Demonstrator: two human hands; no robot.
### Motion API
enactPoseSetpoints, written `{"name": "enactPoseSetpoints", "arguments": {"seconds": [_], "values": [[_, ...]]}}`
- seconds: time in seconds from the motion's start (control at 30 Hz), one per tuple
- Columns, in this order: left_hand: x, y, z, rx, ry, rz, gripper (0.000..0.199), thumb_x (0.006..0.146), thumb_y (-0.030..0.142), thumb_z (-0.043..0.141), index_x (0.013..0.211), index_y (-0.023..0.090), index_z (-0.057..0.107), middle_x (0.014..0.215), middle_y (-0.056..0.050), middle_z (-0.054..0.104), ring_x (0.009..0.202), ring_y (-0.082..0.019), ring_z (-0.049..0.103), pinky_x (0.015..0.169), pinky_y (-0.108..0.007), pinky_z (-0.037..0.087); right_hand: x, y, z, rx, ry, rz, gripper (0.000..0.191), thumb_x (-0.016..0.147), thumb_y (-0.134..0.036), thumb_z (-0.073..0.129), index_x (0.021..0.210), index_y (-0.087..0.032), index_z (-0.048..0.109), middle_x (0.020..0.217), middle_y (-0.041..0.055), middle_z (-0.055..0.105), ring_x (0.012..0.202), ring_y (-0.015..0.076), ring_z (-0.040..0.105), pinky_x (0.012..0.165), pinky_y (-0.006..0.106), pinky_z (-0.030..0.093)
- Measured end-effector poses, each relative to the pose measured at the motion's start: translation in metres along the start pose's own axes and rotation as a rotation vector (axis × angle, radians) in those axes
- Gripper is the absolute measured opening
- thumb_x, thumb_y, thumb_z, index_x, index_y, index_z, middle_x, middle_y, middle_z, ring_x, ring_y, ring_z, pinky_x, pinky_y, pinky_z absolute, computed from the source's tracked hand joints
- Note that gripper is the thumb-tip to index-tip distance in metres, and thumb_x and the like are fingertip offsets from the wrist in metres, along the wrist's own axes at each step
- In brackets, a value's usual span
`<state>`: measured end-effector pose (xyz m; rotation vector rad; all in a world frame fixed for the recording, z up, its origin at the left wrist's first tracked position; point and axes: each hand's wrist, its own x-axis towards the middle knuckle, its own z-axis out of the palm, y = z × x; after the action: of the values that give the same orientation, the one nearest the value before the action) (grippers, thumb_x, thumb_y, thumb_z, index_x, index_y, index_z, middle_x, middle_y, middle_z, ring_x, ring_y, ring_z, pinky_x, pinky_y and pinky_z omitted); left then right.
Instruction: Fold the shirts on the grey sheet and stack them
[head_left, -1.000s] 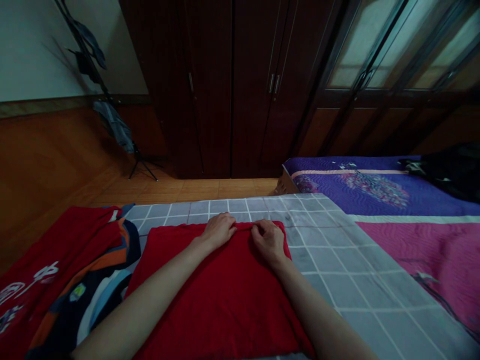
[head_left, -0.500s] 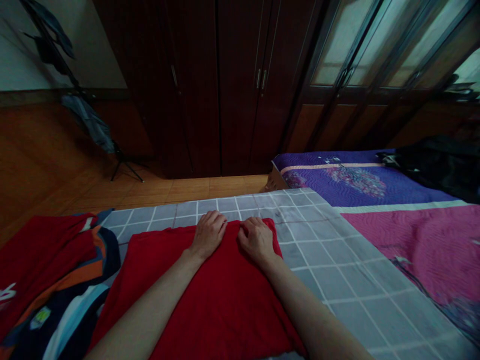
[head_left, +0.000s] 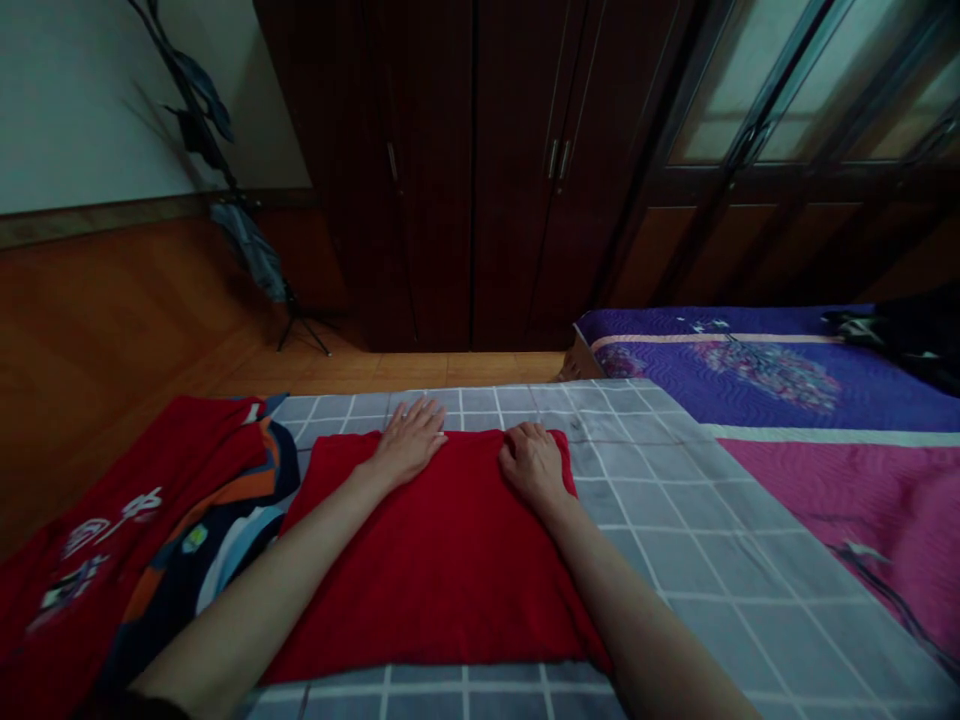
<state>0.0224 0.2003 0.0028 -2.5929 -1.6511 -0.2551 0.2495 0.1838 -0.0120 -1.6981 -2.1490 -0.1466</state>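
Note:
A red cloth (head_left: pixel 442 560), folded into a rough rectangle, lies flat on a grey sheet with white grid lines (head_left: pixel 720 540). My left hand (head_left: pixel 411 438) rests palm down on its far edge, fingers stretched out and slightly apart. Further right, my right hand (head_left: pixel 532 462) lies on the far edge near the right corner, its fingers curled down over the cloth; whether they pinch any fabric is hidden. Left of the cloth are a red garment with white print (head_left: pixel 150 490) and a dark navy garment with orange and light blue stripes (head_left: pixel 217 545).
A purple and pink bedspread (head_left: pixel 780 390) covers the surface at right, with dark clothing (head_left: pixel 907 335) on it. Behind stand a dark wooden wardrobe (head_left: pixel 510 200) and, at left, a rack with hanging cloths (head_left: pixel 251 245).
The view has turned left, showing more of the left garments. My left hand has flattened, with its fingers spread out. The red cloth's near edge now shows. My right hand stays at the far edge.

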Motion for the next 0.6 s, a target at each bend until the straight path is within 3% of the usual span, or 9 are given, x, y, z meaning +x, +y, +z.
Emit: {"name": "enactPoseSetpoints", "arguments": {"seconds": [0.13, 0.3, 0.4, 0.6], "values": [[-0.061, -0.031, -0.023, 0.012, -0.051, 0.005, 0.056, 0.096, 0.047, 0.032, 0.145, 0.018, 0.032, 0.15, -0.01, 0.032, 0.14, -0.025, 0.024, 0.114, -0.046, 0.019, 0.001, 0.001, 0.0, -0.003, -0.005, -0.002, 0.019, 0.085, -0.022, 0.047, 0.084, -0.016, 0.065, 0.089, 0.009, 0.063, 0.088, 0.0223, 0.052, 0.076, 0.032, 0.033], [-0.152, -0.048, -0.012, 0.0, -0.107, 0.025, 0.063, 0.092, 0.056, 0.038, 0.147, 0.026, 0.026, 0.151, -0.006, 0.03, 0.14, -0.024, 0.025, 0.113, -0.046, 0.021, 0.001, -0.002, 0.0, -0.003, -0.019, 0.003, 0.021, 0.085, -0.021, 0.047, 0.09, -0.015, 0.066, 0.09, 0.0093, 0.063, 0.089, 0.022, 0.053, 0.078, 0.032, 0.034], [-0.168, -0.05, -0.002, -0.002, -0.086, -0.035, 0.062, 0.093, 0.055, 0.036, 0.146, 0.024, 0.028, 0.152, -0.007, 0.028, 0.141, -0.024, 0.022, 0.113, -0.048, 0.02, 0.001, -0.005, -0.002, -0.019, -0.042, 0.015, 0.023, 0.086, -0.021, 0.045, 0.093, -0.014, 0.066, 0.092, 0.0101, 0.064, 0.092, 0.0221, 0.053, 0.08, 0.032, 0.034], [-0.163, -0.051, 0.0, -0.04, -0.013, -0.027, 0.064, 0.092, 0.056, 0.037, 0.145, 0.02, 0.032, 0.151, -0.009, 0.03, 0.14, -0.024, 0.024, 0.114, -0.048, 0.021, 0.002, -0.019, -0.025, -0.064, -0.138, -0.012, 0.025, 0.086, -0.02, 0.046, 0.097, -0.009, 0.065, 0.097, 0.0169, 0.065, 0.095, 0.0265, 0.056, 0.083, 0.037, 0.038]]}}
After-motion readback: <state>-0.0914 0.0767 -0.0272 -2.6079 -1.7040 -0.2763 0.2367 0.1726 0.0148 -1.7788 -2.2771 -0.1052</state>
